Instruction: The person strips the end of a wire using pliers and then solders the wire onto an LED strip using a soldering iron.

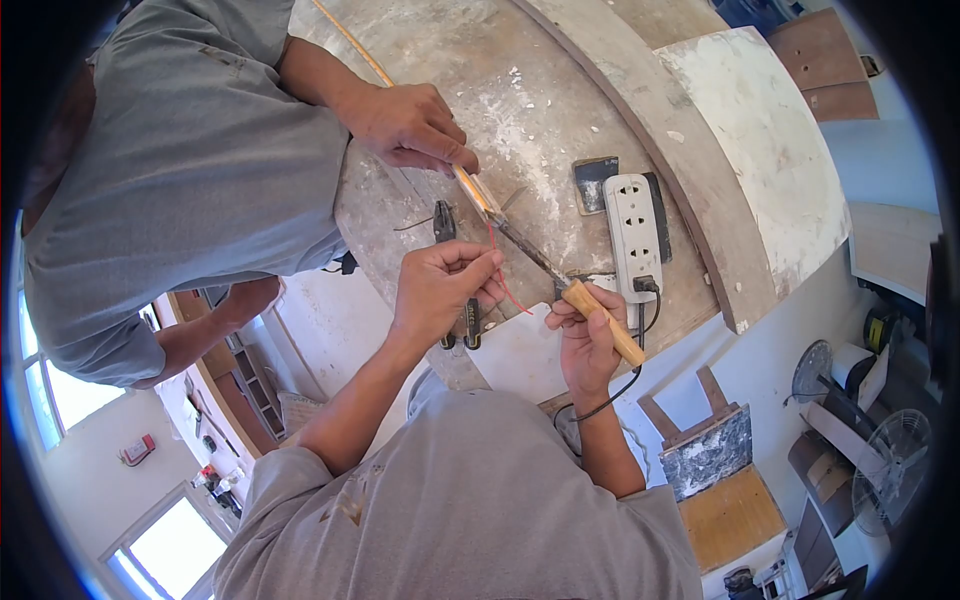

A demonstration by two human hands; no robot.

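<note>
My right hand (pixel 588 345) is closed round the wooden handle of a soldering iron (pixel 530 249), its tip touching the end of a light strip (pixel 476 192). Between the pinched fingers of my left hand (pixel 447 290) is a thin red wire (pixel 508 284) that runs up to the strip's end. A co-worker's hand (pixel 415 128) presses the strip from the upper left. Pliers (pixel 444 222) lie on the table (pixel 450 50), partly hidden behind my left hand.
A white power strip (pixel 633 232) with a black plug and cable lies right of the iron, beside a dark flat piece (pixel 592 186). A long curved board (pixel 640 120) crosses the table's right side. The co-worker (pixel 190 170) stands at the left. A stool (pixel 715 470) is lower right.
</note>
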